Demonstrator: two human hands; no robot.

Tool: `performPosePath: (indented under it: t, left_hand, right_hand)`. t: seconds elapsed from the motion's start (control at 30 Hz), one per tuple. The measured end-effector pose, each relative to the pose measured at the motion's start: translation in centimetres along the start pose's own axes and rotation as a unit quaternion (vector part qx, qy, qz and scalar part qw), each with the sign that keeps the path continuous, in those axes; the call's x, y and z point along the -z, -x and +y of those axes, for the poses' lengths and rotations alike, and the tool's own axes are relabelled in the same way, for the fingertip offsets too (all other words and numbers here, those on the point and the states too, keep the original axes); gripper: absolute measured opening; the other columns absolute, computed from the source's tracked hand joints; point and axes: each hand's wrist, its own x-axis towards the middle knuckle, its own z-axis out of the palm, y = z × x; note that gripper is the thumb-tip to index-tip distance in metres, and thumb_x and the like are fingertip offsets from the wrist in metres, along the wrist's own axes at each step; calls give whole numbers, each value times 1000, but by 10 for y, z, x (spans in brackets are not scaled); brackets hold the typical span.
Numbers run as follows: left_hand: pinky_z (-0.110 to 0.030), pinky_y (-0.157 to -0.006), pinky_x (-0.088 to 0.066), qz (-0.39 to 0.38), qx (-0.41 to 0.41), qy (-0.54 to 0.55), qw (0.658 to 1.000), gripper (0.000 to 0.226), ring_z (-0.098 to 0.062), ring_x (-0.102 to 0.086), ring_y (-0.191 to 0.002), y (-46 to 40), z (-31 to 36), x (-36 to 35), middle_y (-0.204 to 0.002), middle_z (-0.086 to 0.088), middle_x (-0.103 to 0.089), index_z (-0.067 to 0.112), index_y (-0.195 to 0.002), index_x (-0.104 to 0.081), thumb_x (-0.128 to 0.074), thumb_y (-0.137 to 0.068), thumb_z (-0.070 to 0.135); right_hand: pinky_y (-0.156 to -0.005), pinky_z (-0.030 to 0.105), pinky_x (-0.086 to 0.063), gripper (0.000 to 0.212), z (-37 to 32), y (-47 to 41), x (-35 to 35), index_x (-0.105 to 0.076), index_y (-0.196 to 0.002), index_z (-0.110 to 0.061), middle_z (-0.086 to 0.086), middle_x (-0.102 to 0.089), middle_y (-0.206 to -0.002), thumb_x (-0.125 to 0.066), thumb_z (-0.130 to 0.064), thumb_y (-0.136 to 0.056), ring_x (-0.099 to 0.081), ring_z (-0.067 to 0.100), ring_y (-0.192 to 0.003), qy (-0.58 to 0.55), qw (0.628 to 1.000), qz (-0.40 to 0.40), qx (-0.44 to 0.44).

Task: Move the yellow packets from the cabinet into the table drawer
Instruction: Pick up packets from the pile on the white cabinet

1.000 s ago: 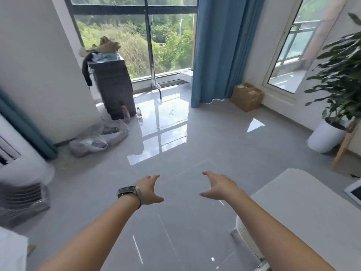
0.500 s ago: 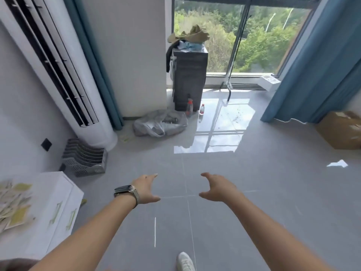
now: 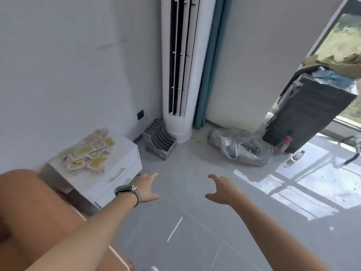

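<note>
A heap of several yellow packets (image 3: 88,153) lies on top of a low white cabinet (image 3: 121,163) with green drawer handles, against the wall at the left. My left hand (image 3: 147,187), with a watch on its wrist, is stretched out over the floor just right of the cabinet's front, fingers relaxed and holding nothing. My right hand (image 3: 219,189) hovers further right over the grey floor, also empty with loose fingers. The table and its drawer are out of view.
A tall white air conditioner (image 3: 180,71) stands in the corner with a grey file rack (image 3: 159,142) at its foot. A silver bag (image 3: 239,148), a dark box (image 3: 306,112) and bottles (image 3: 297,156) lie to the right. A brown rounded thing (image 3: 33,216) fills the lower left.
The view has swung left: the window and curtain slid away to the right, and the cabinet with the packets came nearer and more into view. Both hands stay outstretched and empty.
</note>
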Motion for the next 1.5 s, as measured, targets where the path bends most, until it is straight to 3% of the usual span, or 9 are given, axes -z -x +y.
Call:
performPosePath:
  t: [0.13, 0.3, 0.67, 0.83, 1.0, 1.2, 1.37, 1.5]
  left_hand:
    - [-36, -108, -40, 5, 66, 29, 997, 92, -27, -43, -135, -21, -54, 14, -153, -10, -30, 26, -156, -16, -68, -84, 50]
    - [-35, -106, -42, 8, 126, 61, 990, 93, -29, -43, -135, -50, -116, 43, -154, -11, -27, 28, -156, -13, -66, -83, 50]
    - [-41, -104, -45, 5, 195, 111, 975, 92, -31, -40, -136, -106, -229, 112, -156, -9, -28, 36, -156, -10, -62, -82, 55]
    - [-40, -103, -47, 13, 225, 157, 961, 90, -28, -48, -131, -143, -269, 137, -157, -10, -25, 32, -156, -12, -63, -85, 51]
    - [-39, -102, -47, 49, 282, 212, 935, 85, -25, -50, -129, -180, -315, 159, -154, -7, -30, 29, -156, -13, -61, -89, 46]
    - [-38, -99, -48, 70, 333, 277, 899, 80, -24, -51, -125, -200, -360, 162, -151, -6, -34, 30, -155, -17, -59, -88, 44]
    - [-39, -101, -47, 63, 368, 295, 880, 78, -25, -51, -127, -208, -406, 148, -148, -6, -39, 29, -154, -21, -59, -87, 41]
    - [-39, -97, -49, 60, 372, 308, 874, 74, -25, -53, -121, -217, -443, 130, -142, -6, -43, 31, -152, -24, -59, -88, 39]
  right_hand:
    - [-98, 40, -47, 78, -52, -65, 14, -28, -149, -32, 6, -52, -134, -66, -48, -83, -50, 26, -125, 40, 997, -17, 64]
    - [-94, 39, -50, 78, -117, -137, 27, -27, -150, -33, 4, -51, -135, -65, -47, -83, -49, 25, -125, 69, 991, -44, 104]
    - [-89, 38, -52, 75, -240, -260, 65, -29, -147, -34, -1, -54, -133, -64, -45, -81, -52, 23, -122, 121, 976, -62, 168]
    - [-81, 36, -54, 71, -310, -328, 76, -31, -146, -34, -1, -54, -128, -61, -41, -82, -52, 22, -116, 149, 962, -74, 215]
    - [-88, 34, -50, 71, -386, -398, 83, -27, -150, -35, -5, -44, -146, -59, -41, -87, -46, 21, -131, 173, 942, -90, 273]
    - [-92, 37, -51, 71, -466, -459, 70, -26, -150, -32, 0, -46, -144, -58, -41, -87, -42, 24, -133, 243, 903, -126, 332]
    - [-88, 36, -52, 65, -518, -489, 39, -31, -147, -29, 2, -52, -131, -56, -41, -89, -49, 23, -122, 282, 877, -144, 361]
    - [-84, 34, -50, 62, -548, -505, 8, -32, -145, -30, 1, -53, -129, -56, -38, -88, -47, 22, -122, 277, 882, -147, 352]
